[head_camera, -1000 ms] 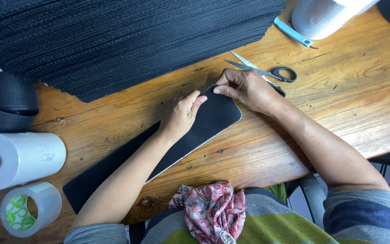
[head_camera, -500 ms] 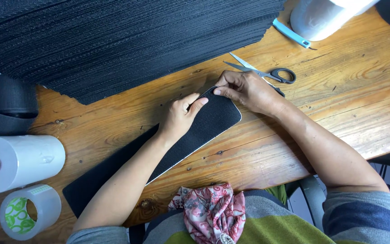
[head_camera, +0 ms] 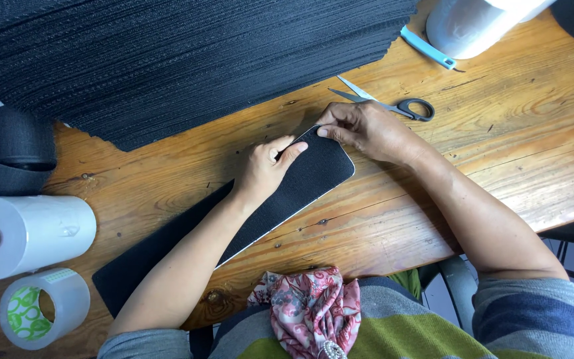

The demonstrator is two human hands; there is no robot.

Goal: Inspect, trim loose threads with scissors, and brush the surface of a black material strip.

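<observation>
Head view: I see my left hand (head_camera: 266,166) and right hand (head_camera: 365,129) both pinched on the black strip's (head_camera: 300,183) rounded end; scissors (head_camera: 393,105) just beyond my right hand.

Bare wooden tabletop (head_camera: 533,153) lies open to the right of the right hand (head_camera: 367,129), broken only by the scissors (head_camera: 393,104) just beyond its knuckles and a white roll (head_camera: 466,23) with a blue strip (head_camera: 426,48) at the far edge. Straight ahead, a broad stack of black ribbed sheets (head_camera: 187,60) walls off the far side. To the left, black rolls (head_camera: 8,149), a white paper roll (head_camera: 31,236) and a clear tape roll (head_camera: 44,307) crowd the corner.
</observation>
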